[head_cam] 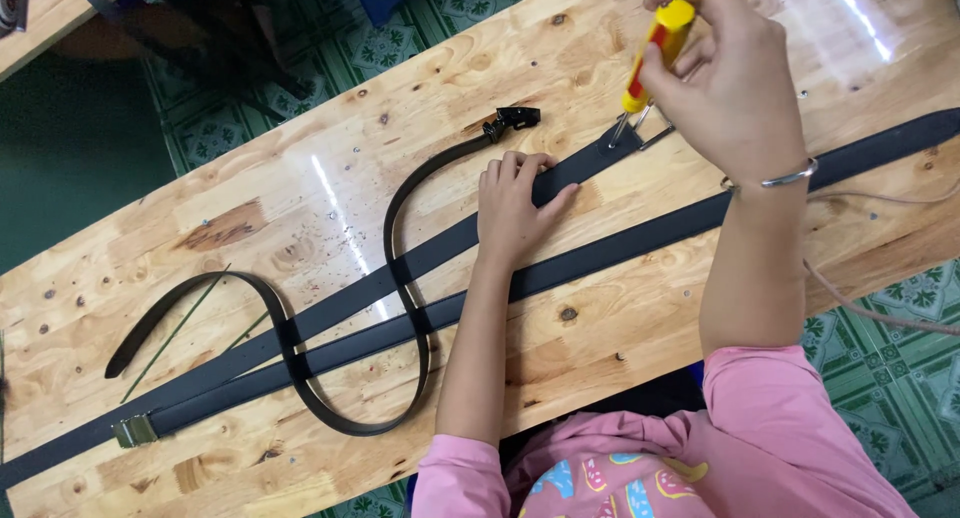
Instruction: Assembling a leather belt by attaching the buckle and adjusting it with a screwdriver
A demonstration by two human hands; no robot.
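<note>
Screwdriver (652,53): yellow and red handle, pinched in the right hand (735,83), tip pointed down at the metal buckle end (640,133) of a dark belt.
Right grip: fingers closed narrow round the handle, thumb side toward the shaft; a silver bangle (790,176) sits at the wrist.
Left grip: left hand (515,203) lies flat and spread, holding nothing, palm and fingers pressing the upper belt (440,248) down just short of the buckle end.
Belt position: upper belt runs diagonally across the tabletop (640,308), its worked end near the far right, under the driver tip.
Second belt (600,258): lies just beside the first, parallel, reaching from a brass-coloured buckle (135,431) at lower left up past the right forearm.
Thin belt (400,278): narrower strap looping in an S across both wide ones, with a small black clasp (512,118) at its far end.
Step, as I judge it: working a small fastener at the buckle, likely turning a screw; the contact point itself is too small to make out.
Next move calls for: steady downward pressure on the driver, left hand keeping the strap from sliding.
Surroundings: pale knotty wood, scattered small specks; green patterned floor (900,358) below; pink sleeves at the near edge.
</note>
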